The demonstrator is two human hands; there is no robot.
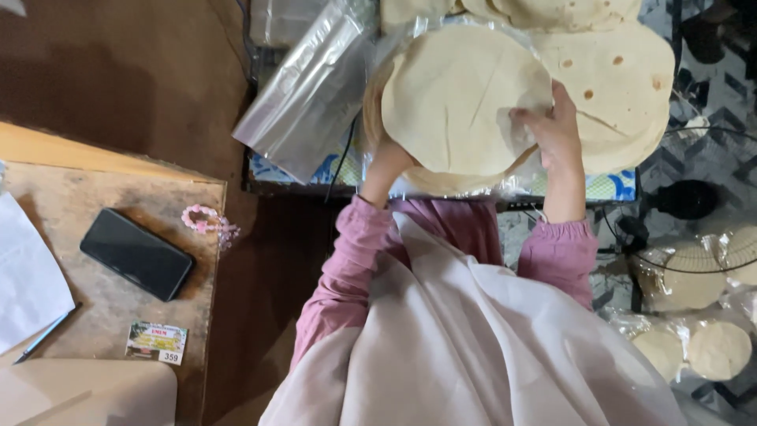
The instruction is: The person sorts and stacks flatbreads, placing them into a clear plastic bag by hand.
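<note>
A stack of round pale flatbreads (453,99) is lifted in front of me, held from both sides. My left hand (388,162) is under the stack's left lower edge, mostly hidden by the bread. My right hand (548,126) grips the right edge, fingers pressed on top. Below the stack lies clear plastic wrap (505,185) with more flatbread edges showing. A second pile of browned flatbreads (623,83) lies to the right, and another pile (552,9) at the top.
A clear plastic bag (307,95) lies left of the breads. A wooden table (110,300) at left carries a black phone (136,254), pink beads (206,218), paper, a pen and a small card. Bagged flatbreads (702,347) sit lower right beside a black fan base (684,199).
</note>
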